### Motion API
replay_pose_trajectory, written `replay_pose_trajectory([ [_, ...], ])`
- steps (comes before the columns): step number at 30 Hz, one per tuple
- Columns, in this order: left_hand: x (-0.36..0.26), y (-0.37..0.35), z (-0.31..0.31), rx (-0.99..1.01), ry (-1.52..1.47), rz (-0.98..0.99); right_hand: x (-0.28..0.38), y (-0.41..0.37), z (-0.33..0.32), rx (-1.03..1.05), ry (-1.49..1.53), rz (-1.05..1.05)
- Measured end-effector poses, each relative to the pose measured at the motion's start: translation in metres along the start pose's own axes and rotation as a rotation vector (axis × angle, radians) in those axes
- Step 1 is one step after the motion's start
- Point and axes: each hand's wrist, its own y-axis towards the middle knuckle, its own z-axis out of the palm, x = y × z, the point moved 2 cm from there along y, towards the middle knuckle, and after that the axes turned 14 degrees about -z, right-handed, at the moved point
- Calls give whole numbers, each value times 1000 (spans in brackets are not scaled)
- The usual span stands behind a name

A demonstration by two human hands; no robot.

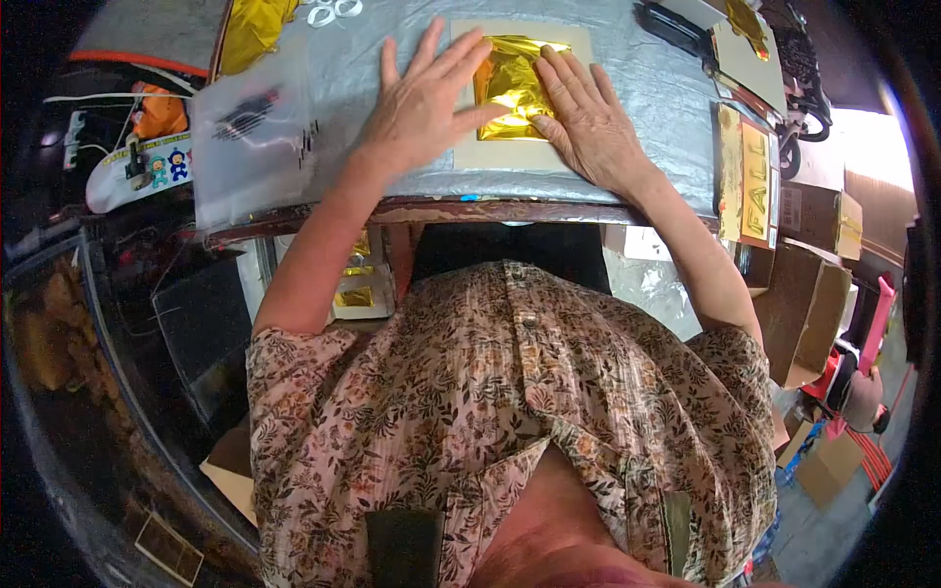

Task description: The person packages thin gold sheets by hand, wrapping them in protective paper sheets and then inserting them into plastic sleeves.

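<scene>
A crinkled sheet of gold foil (pixel 512 78) lies on a beige card (pixel 510 155) on the silver-covered table (pixel 647 98). My left hand (pixel 423 103) lies flat on the card, fingers spread, with its fingertips pressing the foil's left edge. My right hand (pixel 586 116) rests flat at the foil's right edge, its fingers touching the foil. Neither hand grips anything.
A clear plastic bag (pixel 257 137) lies at the table's left. More gold foil (pixel 250 29) sits at the back left. A gold card reading "FALL" (pixel 753 174) is at the right edge, with black tools (pixel 676 27) behind it. Cardboard boxes (pixel 809 304) stand lower right.
</scene>
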Motion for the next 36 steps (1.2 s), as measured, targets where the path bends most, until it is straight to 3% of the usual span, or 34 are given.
replay_pose_trajectory([
  [3, 5, -8, 6, 89, 46, 6, 1, 2, 1, -1, -7, -5],
  [13, -6, -5, -12, 70, 121, 51, 6, 0, -3, 15, 8, -13],
  [17, -31, 17, -2, 190, -183, 186, 5, -1, 2, 52, -40, -4],
  [19, -43, 32, 6, 247, -314, 269, 5, -1, 0, 180, -59, -1],
  [27, -46, 42, 14, 313, -249, 295, 5, -3, 0, -6, 32, 12],
  [30, -46, 43, 13, 322, -285, 284, 3, -4, -2, -84, 202, 17],
  [31, -46, 44, 12, 343, -300, 273, -2, -5, -9, -84, 180, 20],
  [33, -48, 44, 13, 346, -270, 263, -12, -7, -27, -94, 514, 53],
  [36, -47, 43, 13, 358, -216, 232, -59, -2, -94, -322, 503, 149],
])
